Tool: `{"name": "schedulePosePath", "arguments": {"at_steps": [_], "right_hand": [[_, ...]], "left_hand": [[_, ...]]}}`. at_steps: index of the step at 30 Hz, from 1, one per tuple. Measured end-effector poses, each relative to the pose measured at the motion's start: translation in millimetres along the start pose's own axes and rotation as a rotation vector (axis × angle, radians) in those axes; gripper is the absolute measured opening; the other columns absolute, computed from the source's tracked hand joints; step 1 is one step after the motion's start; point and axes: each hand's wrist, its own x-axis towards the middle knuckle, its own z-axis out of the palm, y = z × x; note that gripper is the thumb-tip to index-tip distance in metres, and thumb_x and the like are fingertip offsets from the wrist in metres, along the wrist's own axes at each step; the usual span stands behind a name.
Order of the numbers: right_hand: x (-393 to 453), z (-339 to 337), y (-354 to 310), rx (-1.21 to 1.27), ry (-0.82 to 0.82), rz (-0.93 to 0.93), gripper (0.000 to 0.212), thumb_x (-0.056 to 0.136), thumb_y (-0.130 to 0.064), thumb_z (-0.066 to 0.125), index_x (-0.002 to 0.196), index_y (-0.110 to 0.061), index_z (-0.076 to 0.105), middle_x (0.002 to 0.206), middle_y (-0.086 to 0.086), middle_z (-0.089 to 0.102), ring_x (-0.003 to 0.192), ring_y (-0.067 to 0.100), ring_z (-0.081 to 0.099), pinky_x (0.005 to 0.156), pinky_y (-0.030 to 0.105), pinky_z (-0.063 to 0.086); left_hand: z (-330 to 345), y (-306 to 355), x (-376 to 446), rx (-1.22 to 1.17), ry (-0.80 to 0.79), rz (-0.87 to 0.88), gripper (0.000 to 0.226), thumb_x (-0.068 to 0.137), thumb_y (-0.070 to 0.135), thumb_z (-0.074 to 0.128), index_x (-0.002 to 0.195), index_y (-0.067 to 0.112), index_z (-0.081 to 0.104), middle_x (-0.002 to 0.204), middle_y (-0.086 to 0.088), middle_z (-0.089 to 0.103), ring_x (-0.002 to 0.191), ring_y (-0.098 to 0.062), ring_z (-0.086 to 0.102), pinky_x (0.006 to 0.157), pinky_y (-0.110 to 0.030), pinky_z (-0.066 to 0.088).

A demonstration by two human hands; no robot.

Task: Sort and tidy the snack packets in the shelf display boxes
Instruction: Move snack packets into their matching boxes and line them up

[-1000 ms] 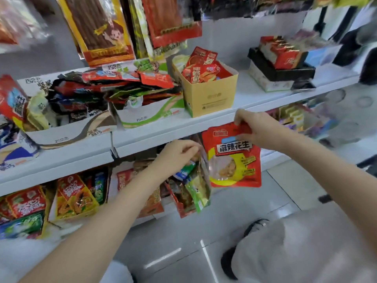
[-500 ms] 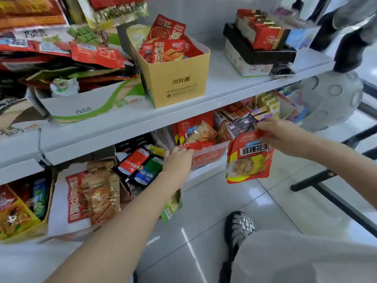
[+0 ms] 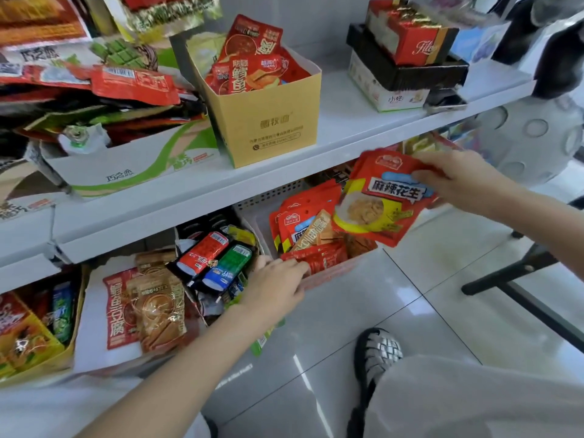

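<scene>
1. Head view, far left of the frame: a yellow display box [image 3: 34,355] is sitting on the lower shelf at the lower left, holding red and green packets.
2. Above it, at the upper left, a white and green carton [image 3: 132,165] is lying on the upper shelf [image 3: 344,128], with red, green and black packets heaped in it.
3. Just right of the yellow box, a white tray [image 3: 94,336] is holding a red packet and a gold tofu packet [image 3: 159,311] lying flat.
4. Moving toward the centre, red, green and blue sausage packs [image 3: 215,260] are leaning out of a torn box on the lower shelf.
5. The left hand [image 3: 275,286] is reaching in at the centre of the frame, its fingers relaxed and resting on the front rim of the clear bin [image 3: 328,275], gripping nothing that I can see.
6. Above, at the upper centre, a tan cardboard box [image 3: 268,118] is standing upright with red packets poking out of its top.
7. The clear bin is holding a row of red peanut packets [image 3: 297,222] standing on edge, with a tan packet slanting across them.
8. Right of centre, the right hand [image 3: 458,181] is pinching the top edge of the red and yellow peanut packet [image 3: 382,207], which is hanging tilted above the bin's right end.
9. At the upper right, a red box [image 3: 414,36] is sitting on a black tray [image 3: 407,74].
</scene>
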Motion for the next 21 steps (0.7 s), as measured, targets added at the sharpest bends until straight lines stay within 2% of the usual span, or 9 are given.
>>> {"name": "schedulePosePath", "arguments": {"at_steps": [2,5,7,8,10,12,16,19,21], "right_hand": [[7,5,-2,-0.029,0.151,-0.066,0.019,0.096,-0.015,0.041,0.107,-0.010,0.057,0.095,0.008,0.062,0.082,0.025,0.055,0.071,0.039,0.047],[15,13,-4,0.064,0.248,-0.098,0.015,0.096,-0.014,0.041,0.093,-0.008,0.054,0.086,0.010,0.062,0.078,0.029,0.057,0.069,0.040,0.048],[17,19,-5,0.017,0.278,-0.105,0.015,0.096,-0.013,0.041,0.093,-0.008,0.054,0.083,0.011,0.062,0.072,0.026,0.054,0.059,0.032,0.038],[16,22,-5,-0.014,0.281,-0.114,0.016,0.096,-0.013,0.041,0.095,-0.007,0.055,0.083,0.012,0.062,0.069,0.024,0.051,0.056,0.031,0.034],[13,28,-5,-0.073,0.256,-0.127,0.019,0.097,-0.013,0.040,0.101,-0.006,0.057,0.084,0.013,0.064,0.067,0.026,0.052,0.054,0.031,0.034],[11,31,-3,-0.099,0.229,-0.146,0.021,0.097,-0.013,0.039,0.102,-0.004,0.057,0.085,0.014,0.065,0.068,0.028,0.054,0.055,0.030,0.036],[8,30,2,-0.090,0.232,-0.124,0.021,0.097,-0.015,0.039,0.103,-0.004,0.056,0.085,0.005,0.060,0.070,0.024,0.052,0.058,0.029,0.036],[8,31,9,-0.055,0.251,-0.100,0.019,0.097,-0.014,0.039,0.101,-0.004,0.056,0.085,0.004,0.059,0.071,0.025,0.053,0.059,0.032,0.040],[7,32,10,-0.027,0.271,-0.121,0.017,0.097,-0.014,0.041,0.097,-0.005,0.055,0.083,0.005,0.059,0.068,0.024,0.051,0.056,0.030,0.038]], "left_hand": [[-2,-2,5,0.031,0.027,-0.001,0.029,0.092,0.039,0.047,0.117,0.024,0.048,0.114,0.008,0.058,0.106,-0.016,0.054,0.094,-0.032,0.026],[-8,-5,15,0.073,0.039,-0.051,0.063,0.084,0.054,0.052,0.133,0.019,0.034,0.128,-0.001,0.044,0.116,-0.021,0.048,0.101,-0.036,0.027],[-14,-5,24,0.067,0.009,-0.093,0.093,0.073,0.064,0.058,0.142,0.016,0.018,0.143,-0.012,0.024,0.132,-0.029,0.027,0.110,-0.043,0.019],[-17,-6,29,0.030,-0.035,-0.126,0.108,0.068,0.065,0.062,0.146,0.015,0.006,0.150,-0.017,0.007,0.139,-0.035,0.011,0.113,-0.048,0.013],[-21,-10,41,-0.075,-0.154,-0.200,0.130,0.061,0.065,0.069,0.145,0.016,-0.017,0.150,-0.019,-0.025,0.139,-0.041,-0.018,0.113,-0.055,0.003],[-22,-16,50,-0.121,-0.261,-0.236,0.139,0.055,0.066,0.073,0.141,0.021,-0.027,0.145,-0.019,-0.037,0.134,-0.041,-0.029,0.112,-0.058,-0.002],[-25,-23,61,-0.124,-0.397,-0.240,0.138,0.052,0.067,0.074,0.144,0.025,-0.020,0.148,-0.019,-0.032,0.137,-0.038,-0.027,0.112,-0.056,0.002],[-26,-25,63,-0.120,-0.350,-0.212,0.133,0.051,0.067,0.075,0.147,0.021,-0.005,0.152,-0.015,-0.007,0.140,-0.036,-0.005,0.113,-0.054,0.014],[-22,-24,60,-0.112,-0.300,-0.182,0.131,0.052,0.067,0.075,0.147,0.017,-0.001,0.151,-0.012,0.002,0.139,-0.033,0.004,0.114,-0.050,0.017]]}}
